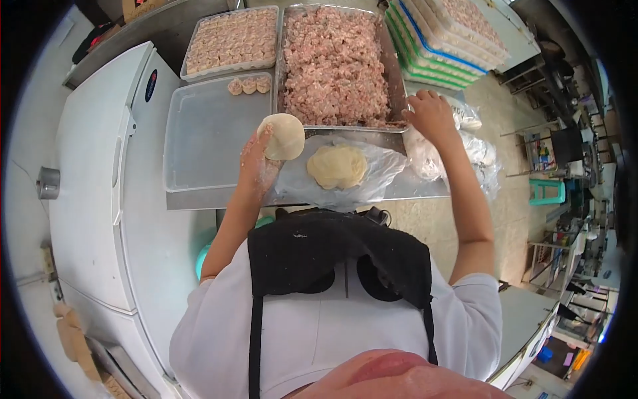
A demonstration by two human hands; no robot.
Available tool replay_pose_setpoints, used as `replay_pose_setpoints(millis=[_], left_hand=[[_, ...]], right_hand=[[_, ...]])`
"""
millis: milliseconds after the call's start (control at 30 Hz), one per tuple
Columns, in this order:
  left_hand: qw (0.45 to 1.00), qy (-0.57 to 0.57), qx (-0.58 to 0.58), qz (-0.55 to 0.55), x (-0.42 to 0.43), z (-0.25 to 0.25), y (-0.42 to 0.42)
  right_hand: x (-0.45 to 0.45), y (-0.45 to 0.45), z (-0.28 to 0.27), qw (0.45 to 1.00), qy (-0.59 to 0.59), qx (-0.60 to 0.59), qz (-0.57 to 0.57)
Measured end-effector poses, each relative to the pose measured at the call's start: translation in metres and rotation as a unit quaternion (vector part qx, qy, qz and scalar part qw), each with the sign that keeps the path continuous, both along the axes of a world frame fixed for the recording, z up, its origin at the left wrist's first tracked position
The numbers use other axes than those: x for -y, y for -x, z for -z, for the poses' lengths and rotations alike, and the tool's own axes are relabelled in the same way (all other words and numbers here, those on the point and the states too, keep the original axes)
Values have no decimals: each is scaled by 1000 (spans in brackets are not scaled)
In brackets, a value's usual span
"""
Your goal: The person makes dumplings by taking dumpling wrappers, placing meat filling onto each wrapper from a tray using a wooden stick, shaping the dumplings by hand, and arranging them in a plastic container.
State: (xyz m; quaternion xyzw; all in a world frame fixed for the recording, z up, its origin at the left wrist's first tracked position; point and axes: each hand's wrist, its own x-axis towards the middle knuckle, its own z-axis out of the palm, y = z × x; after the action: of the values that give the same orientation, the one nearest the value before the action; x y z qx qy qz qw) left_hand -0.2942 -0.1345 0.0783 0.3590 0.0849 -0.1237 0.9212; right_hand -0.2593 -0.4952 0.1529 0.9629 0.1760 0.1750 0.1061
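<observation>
Holding wrapper (287, 136) in loosely closed left hand (254, 163) (presumably keeping it flat); curling right hand (430, 114) at adjacent meat tray (397, 93), can't tell if gripping.

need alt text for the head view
A person's left hand holds a round wrapper; the right hand is at the right edge of a metal pan of mince. Nearer lies a dough stack on plastic; a tray at left holds three dumplings.

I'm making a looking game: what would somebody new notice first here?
Probably the big heap of pink minced meat in the metal tray, top middle. Then the round dough wrapper in the left hand, near that tray's lower-left corner. Stacked trays stand at upper right.
</observation>
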Motion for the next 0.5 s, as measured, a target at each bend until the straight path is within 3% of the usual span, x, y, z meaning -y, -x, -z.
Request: replay_pose_setpoints(millis=[133, 333, 433, 500], left_hand=[[999, -30, -17, -35, 8, 2, 5], [994, -83, -33, -64, 14, 12, 19], [989, -93, -28, -108, 29, 9, 29], [986, -96, -41, -132, 42, 15, 32]], right_hand=[[25, -7, 24, 972, 16, -217, 91], [47, -8, 19, 978, 58, -196, -41], [46, -19, -7, 981, 89, -172, -5], [41, -24, 11, 982, 84, -166, -28]])
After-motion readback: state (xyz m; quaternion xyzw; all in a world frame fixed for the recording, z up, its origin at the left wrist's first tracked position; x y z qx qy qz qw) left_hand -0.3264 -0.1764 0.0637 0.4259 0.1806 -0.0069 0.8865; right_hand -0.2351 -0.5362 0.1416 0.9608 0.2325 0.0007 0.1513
